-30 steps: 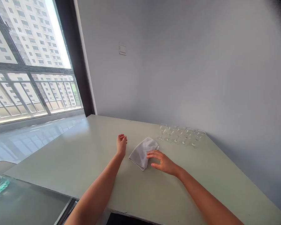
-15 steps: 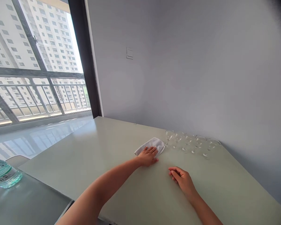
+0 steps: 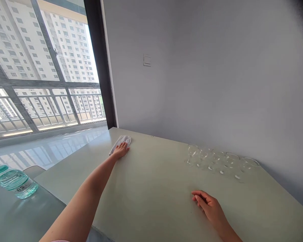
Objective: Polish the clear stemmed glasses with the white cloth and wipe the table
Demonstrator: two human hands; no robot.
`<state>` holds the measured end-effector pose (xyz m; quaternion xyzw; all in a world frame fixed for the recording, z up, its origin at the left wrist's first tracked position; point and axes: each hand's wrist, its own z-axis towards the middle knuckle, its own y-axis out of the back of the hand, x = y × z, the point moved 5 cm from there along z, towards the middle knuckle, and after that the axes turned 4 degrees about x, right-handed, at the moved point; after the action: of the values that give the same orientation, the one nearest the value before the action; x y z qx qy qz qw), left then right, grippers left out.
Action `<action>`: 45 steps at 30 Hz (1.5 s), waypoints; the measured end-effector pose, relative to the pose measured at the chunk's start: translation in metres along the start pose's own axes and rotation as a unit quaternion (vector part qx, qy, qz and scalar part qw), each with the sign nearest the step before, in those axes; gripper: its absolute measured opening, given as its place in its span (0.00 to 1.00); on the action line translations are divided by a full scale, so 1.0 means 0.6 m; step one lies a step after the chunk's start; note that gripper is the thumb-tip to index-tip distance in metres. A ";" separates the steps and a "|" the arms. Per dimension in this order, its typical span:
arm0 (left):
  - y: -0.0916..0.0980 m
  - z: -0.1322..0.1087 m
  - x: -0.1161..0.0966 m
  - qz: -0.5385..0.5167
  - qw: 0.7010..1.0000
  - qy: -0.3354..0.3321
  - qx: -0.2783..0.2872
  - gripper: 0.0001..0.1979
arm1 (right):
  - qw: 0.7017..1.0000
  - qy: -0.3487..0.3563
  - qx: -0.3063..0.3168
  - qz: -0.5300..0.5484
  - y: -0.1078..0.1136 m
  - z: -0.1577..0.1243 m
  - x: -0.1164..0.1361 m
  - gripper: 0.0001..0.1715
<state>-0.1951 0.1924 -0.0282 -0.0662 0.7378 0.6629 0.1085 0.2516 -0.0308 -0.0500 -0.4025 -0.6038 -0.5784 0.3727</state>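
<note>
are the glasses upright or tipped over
Upright. The glasses stand in a row near the wall, with their open rims up and their bases on the table. None lies on its side.

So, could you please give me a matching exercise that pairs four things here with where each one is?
Things: 1 cloth; 2 glasses; 3 water bottle; 4 right hand.
Places: A in a row by the wall; B on the glass table, left; C under the left hand, at the far corner; D resting on the near tabletop.
Pairs: 1-C, 2-A, 3-B, 4-D.
</note>
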 end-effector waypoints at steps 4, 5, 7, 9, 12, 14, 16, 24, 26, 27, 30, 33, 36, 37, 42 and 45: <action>0.042 -0.070 0.136 -0.002 0.995 0.094 -0.029 0.30 | 0.999 0.020 -0.006 -0.026 -0.001 0.001 0.002 0.18; 0.048 -0.089 0.160 -0.002 0.993 0.114 -0.034 0.29 | 0.999 0.023 -0.007 -0.033 -0.001 0.001 0.003 0.18; 0.058 -0.125 0.197 -0.002 0.988 0.148 -0.042 0.27 | 0.999 0.024 -0.007 -0.044 -0.001 0.001 0.004 0.18; 0.061 -0.158 0.218 -0.004 0.985 0.166 -0.046 0.27 | 0.999 0.020 -0.008 -0.044 0.000 0.001 0.004 0.18; 0.055 -0.199 0.220 -0.006 0.986 0.162 -0.050 0.31 | 1.000 0.014 -0.012 -0.017 0.002 -0.001 0.007 0.20; 0.045 -0.222 0.205 -0.009 0.989 0.140 -0.055 0.32 | 1.000 0.010 -0.009 0.014 0.000 -0.002 0.010 0.21; 0.030 -0.242 0.176 -0.012 0.992 0.109 -0.062 0.33 | 0.999 0.010 -0.005 0.041 -0.003 -0.003 0.015 0.21; -0.052 -0.298 -0.038 0.014 0.998 -0.059 -0.028 0.35 | 0.998 0.038 -0.007 0.055 -0.015 -0.006 0.038 0.21; -0.068 -0.314 -0.100 0.019 0.995 -0.100 -0.009 0.37 | 0.998 0.042 -0.010 0.049 -0.018 -0.014 0.050 0.21; -0.075 -0.324 -0.131 0.017 0.993 -0.120 0.001 0.38 | 0.998 0.045 -0.006 0.043 -0.023 -0.019 0.059 0.21; -0.094 -0.363 -0.219 -0.019 0.981 -0.193 0.022 0.39 | 0.998 0.067 0.013 0.009 -0.052 -0.038 0.094 0.18; -0.114 -0.410 -0.293 -0.132 0.953 -0.272 0.031 0.35 | 0.987 0.152 0.018 -0.047 -0.100 -0.058 0.139 0.16; -0.113 -0.446 -0.322 -0.362 0.895 -0.250 -0.082 0.22 | 0.966 0.217 0.018 -0.136 -0.159 -0.071 0.163 0.21; -0.108 -0.455 -0.321 -0.432 0.862 -0.225 -0.142 0.19 | 0.960 0.219 0.028 -0.174 -0.179 -0.073 0.162 0.23; -0.075 -0.470 -0.320 -0.560 0.747 -0.191 -0.304 0.12 | 0.900 0.239 0.100 -0.351 -0.252 -0.084 0.130 0.34; -0.065 -0.456 -0.320 -0.563 0.742 -0.191 -0.308 0.11 | 0.877 0.254 0.128 -0.388 -0.243 -0.084 0.117 0.39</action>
<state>-0.0199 -0.0925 0.0086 -0.3713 0.2853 0.6711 0.5747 0.0893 -0.0783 -0.0413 0.0763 -0.6648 -0.6768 0.3068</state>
